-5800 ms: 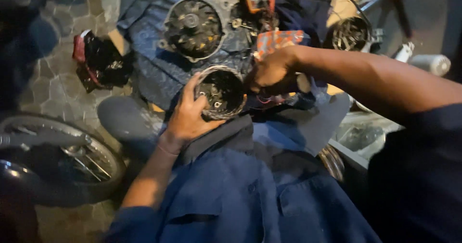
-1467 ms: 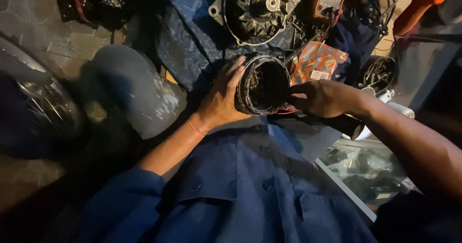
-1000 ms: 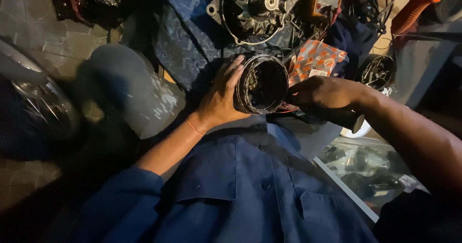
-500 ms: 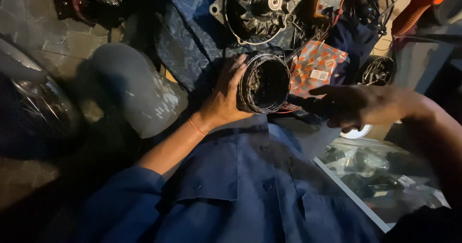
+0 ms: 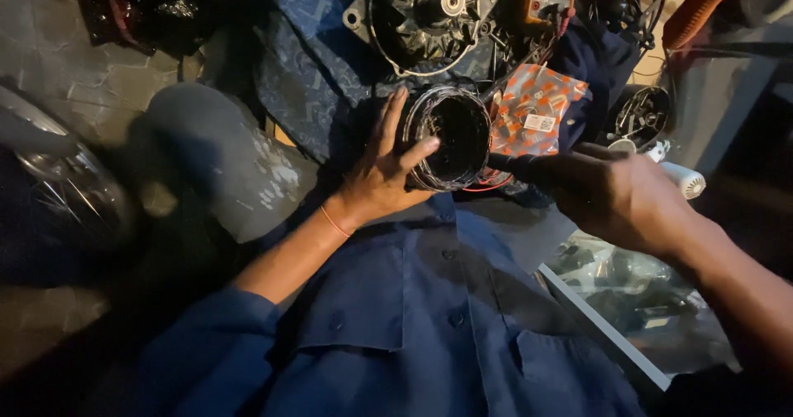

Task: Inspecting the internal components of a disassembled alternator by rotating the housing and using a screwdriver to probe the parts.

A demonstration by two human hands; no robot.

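In the centre of the frame, the left hand [image 5: 376, 177] grasps a dark round metal ring part [image 5: 448, 136], hollow and open toward the camera. The right hand [image 5: 628, 198], at centre right, is blurred; I cannot tell its grip.

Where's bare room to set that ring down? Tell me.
Bare stone floor lies far left, between the dark bag and the grey mound. Ahead of the left hand and ring it is crowded: the housing, orange packet and cables. Right hand hovers over a tray of bags.
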